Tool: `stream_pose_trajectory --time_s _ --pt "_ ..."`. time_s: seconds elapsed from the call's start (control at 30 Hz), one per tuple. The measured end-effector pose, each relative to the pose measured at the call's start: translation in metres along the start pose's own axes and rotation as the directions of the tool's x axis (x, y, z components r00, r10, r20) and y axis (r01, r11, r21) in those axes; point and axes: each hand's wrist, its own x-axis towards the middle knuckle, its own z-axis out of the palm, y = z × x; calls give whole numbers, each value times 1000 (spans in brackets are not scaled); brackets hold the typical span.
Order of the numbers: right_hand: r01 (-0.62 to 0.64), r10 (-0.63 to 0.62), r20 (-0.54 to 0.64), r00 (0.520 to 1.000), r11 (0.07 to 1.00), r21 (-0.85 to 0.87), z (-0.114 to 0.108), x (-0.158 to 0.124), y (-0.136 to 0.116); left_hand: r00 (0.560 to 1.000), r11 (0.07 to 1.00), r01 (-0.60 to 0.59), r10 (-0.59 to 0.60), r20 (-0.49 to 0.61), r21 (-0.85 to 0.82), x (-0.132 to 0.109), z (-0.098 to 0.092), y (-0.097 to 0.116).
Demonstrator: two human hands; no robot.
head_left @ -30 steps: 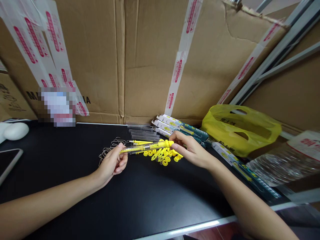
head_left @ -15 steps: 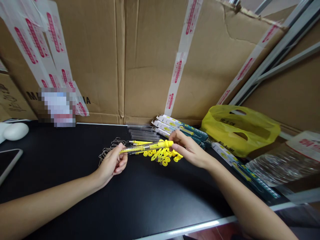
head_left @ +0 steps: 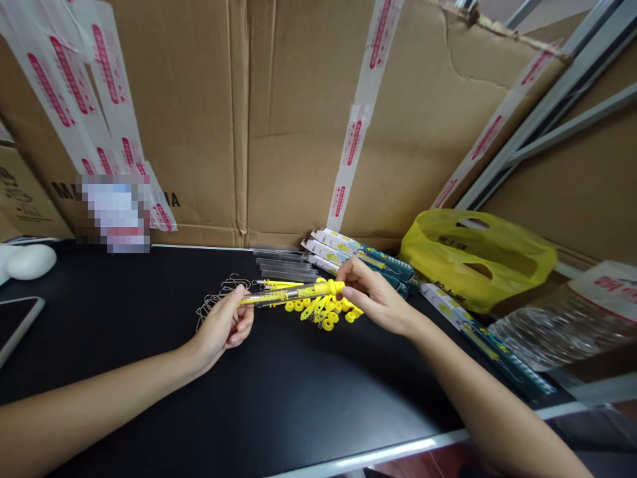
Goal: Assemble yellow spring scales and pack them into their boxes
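Note:
Between my two hands a spring scale (head_left: pixel 283 294) lies nearly level above the table, a clear tube with yellow parts and a metal spring inside. My left hand (head_left: pixel 223 322) is closed around its left end. At the other end, the fingers of my right hand (head_left: pixel 371 295) pinch the yellow cap (head_left: pixel 328 287). Below and behind the tube is a pile of small yellow plastic pieces (head_left: pixel 326 311), partly hidden by it. Bent metal hooks (head_left: pixel 206 305) lie just behind my left hand. Several clear tubes (head_left: pixel 286 269) rest farther back.
Printed boxes (head_left: pixel 365 255) are stacked at the back, with another box (head_left: pixel 490 345) on the right. Beyond it are a yellow plastic bag (head_left: pixel 517 249) and a clear plastic-wrapped bundle (head_left: pixel 552 325). A large cardboard carton (head_left: pixel 298 133) walls off the black table (head_left: pixel 279 398). A phone-like device (head_left: pixel 14 325) lies far left.

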Motion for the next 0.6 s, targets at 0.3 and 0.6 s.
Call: stream_pose_trajectory --time_s 0.3,0.6 --pt "30 -34 -41 999 995 -93 1 2 -1 1000 1000 3 -3 1 6 -1 0 0" --pt "26 -29 -31 999 994 -104 3 3 -3 1000 1000 3 -3 -1 -6 -1 0 0"
